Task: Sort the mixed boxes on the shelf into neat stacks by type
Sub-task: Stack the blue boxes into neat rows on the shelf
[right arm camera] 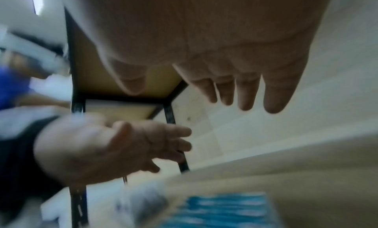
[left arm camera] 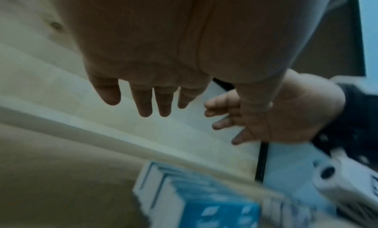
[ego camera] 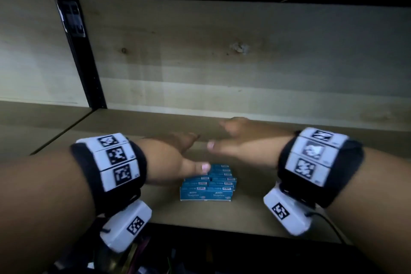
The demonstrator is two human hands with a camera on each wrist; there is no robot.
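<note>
Several small blue staple boxes (ego camera: pixel 208 186) sit packed together in neat rows on the brown shelf board (ego camera: pixel 244 213), near its front edge. Both hands hover above them, palms down, holding nothing. My left hand (ego camera: pixel 178 153) stretches its fingers forward, and its thumb hangs just over the back left of the boxes. My right hand (ego camera: pixel 235 138) reaches toward the back wall, fingers straight. In the left wrist view the straight fingers (left arm camera: pixel 145 105) hang above the blurred boxes (left arm camera: pixel 204 204). The right wrist view shows the fingers (right arm camera: pixel 245 95) spread over the blue boxes (right arm camera: pixel 223 210).
A pale wooden back panel (ego camera: pixel 222 62) closes the shelf behind the hands. A black metal upright (ego camera: pixel 84 62) stands at the left, with another shelf bay beyond it. An upper shelf overhangs at the top. Dark clutter lies below the front edge (ego camera: pixel 142 258).
</note>
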